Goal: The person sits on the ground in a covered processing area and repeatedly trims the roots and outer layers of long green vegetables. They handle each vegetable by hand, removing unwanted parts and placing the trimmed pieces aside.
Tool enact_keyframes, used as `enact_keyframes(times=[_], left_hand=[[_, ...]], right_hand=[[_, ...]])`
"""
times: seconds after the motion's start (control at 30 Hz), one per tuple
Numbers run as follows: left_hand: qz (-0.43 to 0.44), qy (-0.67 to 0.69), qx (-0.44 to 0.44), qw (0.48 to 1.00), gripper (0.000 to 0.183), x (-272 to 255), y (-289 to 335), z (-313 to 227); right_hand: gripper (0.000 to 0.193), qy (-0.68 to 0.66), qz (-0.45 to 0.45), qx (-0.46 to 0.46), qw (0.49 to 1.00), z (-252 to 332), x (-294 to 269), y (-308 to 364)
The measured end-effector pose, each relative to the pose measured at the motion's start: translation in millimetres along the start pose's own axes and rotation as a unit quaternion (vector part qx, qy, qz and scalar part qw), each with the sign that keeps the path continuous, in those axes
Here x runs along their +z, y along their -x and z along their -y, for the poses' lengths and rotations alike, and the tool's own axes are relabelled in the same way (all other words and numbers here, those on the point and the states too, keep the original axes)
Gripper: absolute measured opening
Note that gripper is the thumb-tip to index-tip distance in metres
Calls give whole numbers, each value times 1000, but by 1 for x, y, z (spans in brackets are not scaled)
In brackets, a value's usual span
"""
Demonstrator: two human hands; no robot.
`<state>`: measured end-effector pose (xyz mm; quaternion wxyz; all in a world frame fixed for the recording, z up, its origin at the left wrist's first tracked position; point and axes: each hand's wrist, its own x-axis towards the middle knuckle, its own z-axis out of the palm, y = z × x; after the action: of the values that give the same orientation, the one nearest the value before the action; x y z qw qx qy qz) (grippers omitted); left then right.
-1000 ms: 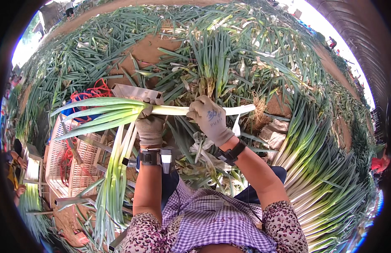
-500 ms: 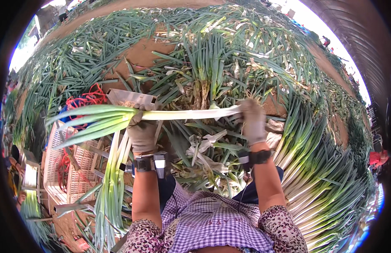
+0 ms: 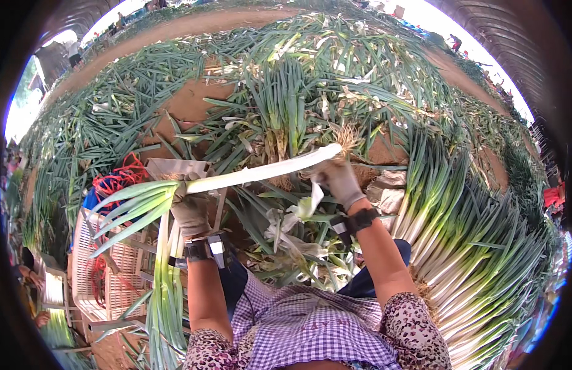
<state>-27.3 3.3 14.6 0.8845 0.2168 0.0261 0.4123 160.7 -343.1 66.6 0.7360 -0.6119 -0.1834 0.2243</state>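
Observation:
A long green onion (image 3: 261,175) lies crosswise in front of me, its white stalk peeled and its leaves fanning out to the left. My gloved left hand (image 3: 190,213) grips it where the stalk turns green. At the other end, bushy roots (image 3: 346,139) stick up past my right hand. That gloved right hand (image 3: 341,183) is just under the root end, slightly blurred. A pale strip of outer leaf (image 3: 309,202) hangs from its fingers. Whether the fingers also touch the stalk is hard to see.
Cleaned green onions (image 3: 465,265) lie in a dense row at my right. Several more (image 3: 166,296) hang at my left beside a pale plastic crate (image 3: 89,265) and red twine (image 3: 122,176). A bundle (image 3: 281,105) stands ahead amid leaf scraps. A metal box (image 3: 175,166) is near my left hand.
My right hand has moved from the root end down and left, with a leaf strip now hanging from it. The onion has tilted, roots higher, and shifted slightly left.

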Motion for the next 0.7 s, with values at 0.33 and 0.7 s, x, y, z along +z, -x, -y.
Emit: enact_keyframes(times=[0.33, 0.7], left_hand=[[-50, 6, -32, 998, 23, 60, 33, -11], [-26, -70, -99, 992, 19, 67, 36, 3]], right_hand=[[25, 613, -239, -174, 733, 39, -37, 32], [17, 617, 50, -187, 763, 56, 94, 40]])
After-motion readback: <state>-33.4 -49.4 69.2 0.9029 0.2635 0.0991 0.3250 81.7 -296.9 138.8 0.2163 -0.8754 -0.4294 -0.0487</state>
